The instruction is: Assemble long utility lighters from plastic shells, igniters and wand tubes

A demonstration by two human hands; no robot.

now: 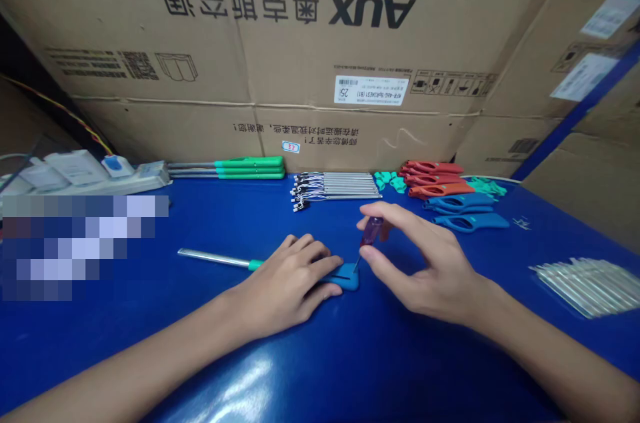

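A long lighter (pixel 347 276) lies on the blue tabletop (pixel 350 356), metal tube (pixel 213 257) pointing left, its blue handle pinned under the left hand (pixel 287 283), whose grip closes over it. The right hand (pixel 430 269) pinches a small purple screwdriver (pixel 373 231), tip seemingly on the handle's end. If it skids off the plastic, it could jab the nearby left fingers (pixel 325 264).

1. A small assembly workshop is indicated by a glossy blue table (pixel 350 356) on which parts are sorted in batches.
2. Along its far edge, long metal rods with green plastic handles (pixel 240 168), thin wired metal tubes (pixel 335 186), red moulded plastic handle shells (pixel 435 179) and matching blue shells (pixel 465 213) are laid out by kind.
3. Clear plastic tubes (pixel 585 284) are heaped at the right edge, and a small screwdriver with a translucent purple handle (pixel 371 231) is seen mid-table.
4. Large brown corrugated cardboard cartons (pixel 280 29) are stacked behind the far edge.
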